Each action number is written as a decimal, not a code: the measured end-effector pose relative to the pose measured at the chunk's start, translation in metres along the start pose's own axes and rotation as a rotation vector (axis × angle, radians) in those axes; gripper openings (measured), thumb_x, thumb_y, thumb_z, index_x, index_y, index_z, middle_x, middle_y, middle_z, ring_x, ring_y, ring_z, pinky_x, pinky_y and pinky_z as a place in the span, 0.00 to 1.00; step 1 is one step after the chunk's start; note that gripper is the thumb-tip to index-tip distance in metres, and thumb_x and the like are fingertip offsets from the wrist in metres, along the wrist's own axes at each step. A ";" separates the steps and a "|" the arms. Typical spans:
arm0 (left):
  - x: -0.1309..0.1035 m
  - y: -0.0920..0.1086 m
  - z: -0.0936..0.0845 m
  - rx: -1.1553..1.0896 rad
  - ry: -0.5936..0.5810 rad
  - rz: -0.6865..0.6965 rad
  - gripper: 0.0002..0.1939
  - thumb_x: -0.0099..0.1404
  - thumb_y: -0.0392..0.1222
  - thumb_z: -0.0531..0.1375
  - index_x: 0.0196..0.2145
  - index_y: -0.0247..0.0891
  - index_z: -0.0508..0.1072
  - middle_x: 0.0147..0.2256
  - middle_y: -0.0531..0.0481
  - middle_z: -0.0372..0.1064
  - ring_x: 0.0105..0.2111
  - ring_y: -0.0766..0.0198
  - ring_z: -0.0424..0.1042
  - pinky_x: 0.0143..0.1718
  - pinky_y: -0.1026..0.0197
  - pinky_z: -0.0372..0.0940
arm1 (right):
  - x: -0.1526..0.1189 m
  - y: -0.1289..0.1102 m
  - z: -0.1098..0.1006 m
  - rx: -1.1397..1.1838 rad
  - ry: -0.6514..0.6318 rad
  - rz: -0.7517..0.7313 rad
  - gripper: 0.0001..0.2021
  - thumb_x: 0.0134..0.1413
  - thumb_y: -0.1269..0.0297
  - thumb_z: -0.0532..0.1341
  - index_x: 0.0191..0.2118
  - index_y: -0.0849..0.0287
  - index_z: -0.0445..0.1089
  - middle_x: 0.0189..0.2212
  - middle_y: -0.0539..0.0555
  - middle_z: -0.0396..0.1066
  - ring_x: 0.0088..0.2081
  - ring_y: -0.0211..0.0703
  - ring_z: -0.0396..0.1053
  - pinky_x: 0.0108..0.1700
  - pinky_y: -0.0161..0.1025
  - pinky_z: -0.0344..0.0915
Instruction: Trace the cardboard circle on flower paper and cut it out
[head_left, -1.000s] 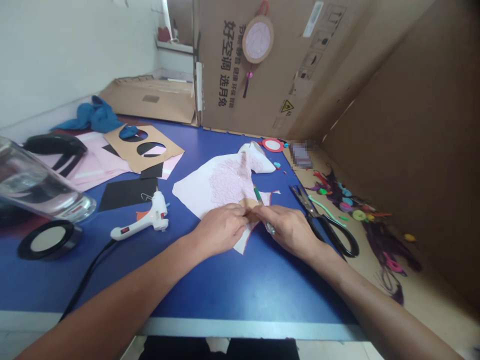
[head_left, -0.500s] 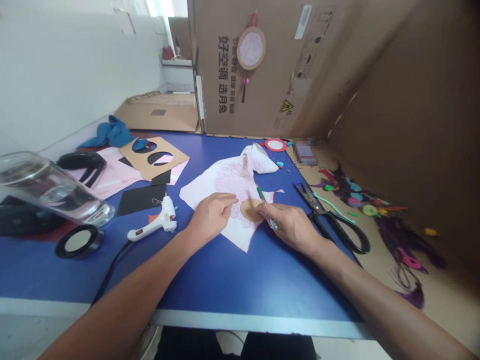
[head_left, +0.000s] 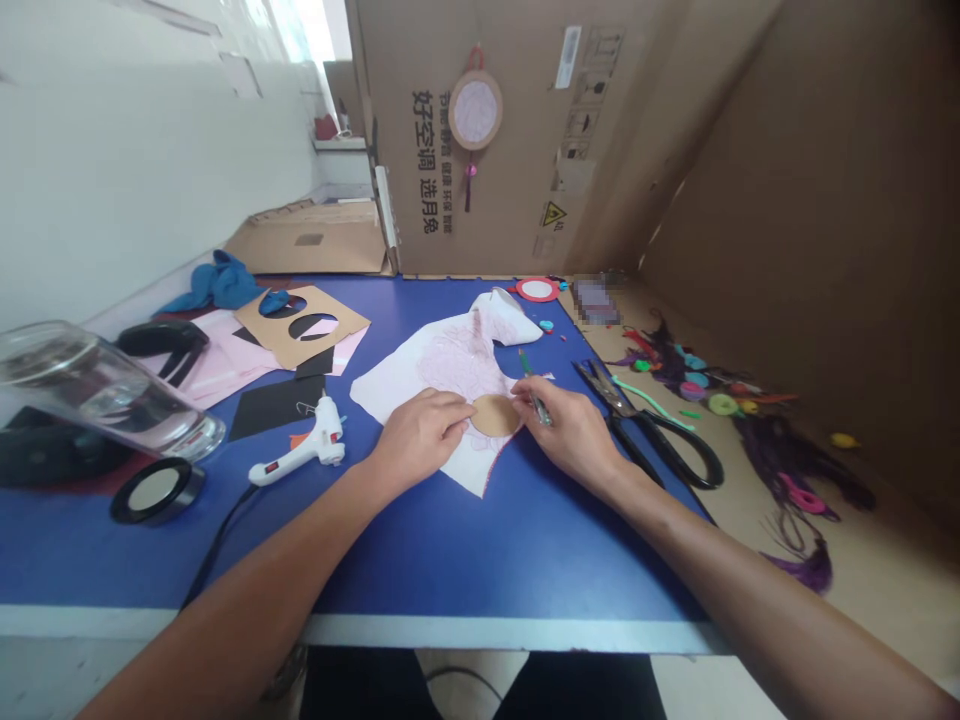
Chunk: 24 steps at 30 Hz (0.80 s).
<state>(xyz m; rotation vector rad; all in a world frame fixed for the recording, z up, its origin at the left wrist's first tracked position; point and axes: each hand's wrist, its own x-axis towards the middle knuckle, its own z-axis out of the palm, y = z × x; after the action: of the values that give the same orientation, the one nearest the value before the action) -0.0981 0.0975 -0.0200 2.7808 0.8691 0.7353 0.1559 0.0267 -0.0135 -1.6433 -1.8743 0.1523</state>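
Head view. Obs. 1: State of the hands?

Obs. 2: Left hand (head_left: 421, 430) at the left rim of the cardboard disc (head_left: 495, 416), fingers extended; pinching or merely resting, cannot tell. Right hand (head_left: 568, 420) at the disc's right rim, closed around a green-ended pen (head_left: 525, 362) (pen or pencil, unclear). Disc sits on a lilac-patterned sheet (head_left: 454, 365), paper or cloth unclear.

Obs. 1: Likeliest fault there?

Obs. 2: Skidding, by my estimate: contact seems confined to the rim, so an uneven push could shift the disc over the sheet. Next, puckering: beyond the disc the sheet curls up, so a tug might lift the rest. Also a stray mark, should the pen's writing end brush the sheet.

Obs. 1: Farther out?

Obs. 2: Right of the disc, black-handled scissors (head_left: 624, 408) lie near the right forearm (head_left: 705, 560); a wide sweep could knock them. Left of the disc, a white hot-glue gun (head_left: 319, 435), heat unknown. Its cord (head_left: 217, 540) runs beside the left forearm (head_left: 300, 560); a snag could drag the gun.

Obs. 1: Liquids?

Obs. 2: Farther left of the disc, a glass vessel (head_left: 124, 400) of apparent water. If bumped, a spill could reach and wrinkle the sheet.
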 end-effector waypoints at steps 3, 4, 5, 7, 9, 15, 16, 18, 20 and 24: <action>-0.001 0.001 -0.002 0.060 -0.032 0.028 0.16 0.76 0.36 0.58 0.51 0.47 0.85 0.48 0.46 0.83 0.48 0.52 0.79 0.50 0.47 0.77 | 0.000 0.001 0.000 -0.009 0.011 0.038 0.11 0.73 0.65 0.61 0.54 0.50 0.76 0.46 0.56 0.87 0.45 0.57 0.85 0.41 0.44 0.71; -0.001 0.002 -0.003 0.085 -0.050 0.031 0.17 0.76 0.36 0.58 0.50 0.47 0.86 0.48 0.45 0.83 0.48 0.52 0.79 0.49 0.47 0.77 | 0.000 0.002 0.000 -0.011 0.010 0.046 0.11 0.72 0.66 0.61 0.55 0.50 0.76 0.46 0.56 0.87 0.45 0.57 0.85 0.41 0.44 0.71; -0.001 0.003 -0.004 0.110 -0.065 0.032 0.17 0.75 0.35 0.58 0.50 0.46 0.86 0.49 0.45 0.83 0.48 0.51 0.78 0.49 0.47 0.76 | 0.000 0.002 0.000 -0.013 0.007 0.052 0.12 0.71 0.67 0.62 0.55 0.49 0.76 0.45 0.55 0.87 0.45 0.57 0.85 0.41 0.44 0.71; 0.000 0.005 -0.005 0.149 -0.087 0.035 0.16 0.75 0.35 0.58 0.49 0.47 0.86 0.50 0.44 0.82 0.48 0.51 0.78 0.48 0.48 0.76 | 0.000 0.001 0.001 -0.016 -0.001 0.065 0.13 0.70 0.68 0.63 0.55 0.49 0.76 0.44 0.54 0.87 0.43 0.56 0.85 0.40 0.43 0.71; -0.001 0.006 -0.006 0.172 -0.092 0.043 0.16 0.75 0.35 0.59 0.48 0.47 0.87 0.51 0.45 0.81 0.48 0.51 0.77 0.47 0.49 0.76 | 0.001 0.001 0.001 -0.012 -0.009 0.073 0.13 0.69 0.69 0.63 0.54 0.48 0.76 0.44 0.53 0.87 0.42 0.56 0.85 0.39 0.42 0.70; -0.003 0.005 -0.007 0.179 -0.097 0.072 0.16 0.77 0.37 0.59 0.50 0.49 0.87 0.55 0.46 0.80 0.50 0.51 0.77 0.48 0.49 0.75 | 0.001 -0.001 0.003 0.042 -0.011 0.084 0.13 0.68 0.69 0.63 0.53 0.48 0.75 0.44 0.52 0.87 0.43 0.55 0.84 0.40 0.43 0.70; -0.003 0.005 -0.007 0.177 -0.101 0.076 0.16 0.77 0.37 0.59 0.51 0.50 0.86 0.56 0.46 0.80 0.50 0.51 0.77 0.49 0.49 0.75 | 0.001 0.000 0.004 0.058 -0.010 0.086 0.13 0.67 0.69 0.63 0.53 0.48 0.75 0.43 0.51 0.87 0.42 0.54 0.84 0.40 0.43 0.70; -0.003 0.005 -0.006 0.173 -0.105 0.076 0.16 0.77 0.37 0.59 0.51 0.49 0.86 0.56 0.46 0.80 0.50 0.51 0.77 0.49 0.48 0.75 | 0.002 0.000 0.004 0.095 -0.008 0.087 0.13 0.65 0.69 0.64 0.53 0.48 0.74 0.42 0.50 0.86 0.41 0.53 0.84 0.42 0.43 0.71; -0.002 0.005 -0.006 0.168 -0.095 0.062 0.16 0.76 0.36 0.59 0.52 0.48 0.85 0.55 0.46 0.80 0.50 0.51 0.76 0.50 0.48 0.75 | 0.002 0.001 0.005 0.141 0.001 0.083 0.13 0.64 0.69 0.64 0.52 0.48 0.74 0.40 0.50 0.86 0.39 0.52 0.83 0.43 0.45 0.72; -0.001 0.007 -0.004 0.147 -0.084 0.032 0.14 0.75 0.38 0.61 0.54 0.45 0.83 0.53 0.44 0.81 0.50 0.51 0.76 0.53 0.47 0.74 | 0.005 0.001 0.005 0.262 0.046 0.053 0.15 0.64 0.68 0.63 0.54 0.50 0.71 0.44 0.54 0.84 0.43 0.52 0.82 0.49 0.48 0.75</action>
<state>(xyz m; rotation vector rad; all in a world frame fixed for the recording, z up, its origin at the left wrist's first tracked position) -0.0968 0.0915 -0.0152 2.9365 0.8987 0.5765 0.1542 0.0333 -0.0166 -1.5039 -1.6969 0.3633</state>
